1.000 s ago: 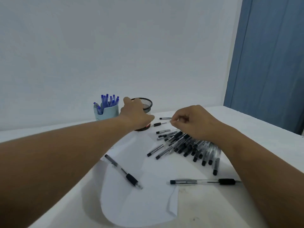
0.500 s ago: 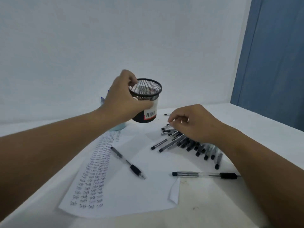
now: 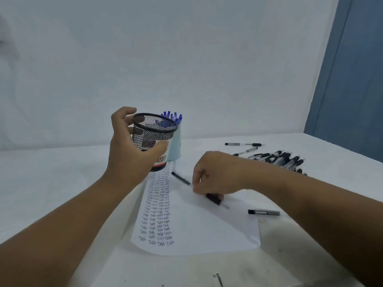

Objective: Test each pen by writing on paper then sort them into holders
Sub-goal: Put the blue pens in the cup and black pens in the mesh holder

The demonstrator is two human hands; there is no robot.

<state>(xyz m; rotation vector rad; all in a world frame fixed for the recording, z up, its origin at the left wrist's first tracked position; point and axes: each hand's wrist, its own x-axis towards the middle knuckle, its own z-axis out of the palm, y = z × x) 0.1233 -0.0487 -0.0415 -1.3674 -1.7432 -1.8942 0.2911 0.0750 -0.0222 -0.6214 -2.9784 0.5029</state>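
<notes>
Fingers (image 3: 196,184) now on paper's pen (image 3: 213,198)

Black mesh holder (image 3: 153,132); pale blue cup (image 3: 175,148), blue pens (image 3: 172,117); white paper (image 3: 199,228), black pens (image 3: 279,157).

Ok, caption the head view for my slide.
Left hand lifts the mesh holder; right hand grasps a black pen on the paper.

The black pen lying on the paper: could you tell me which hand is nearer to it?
Right. The right hand is on the black pen, fingers curled over its middle. The left hand holds the mesh holder up, away to its left.
</notes>
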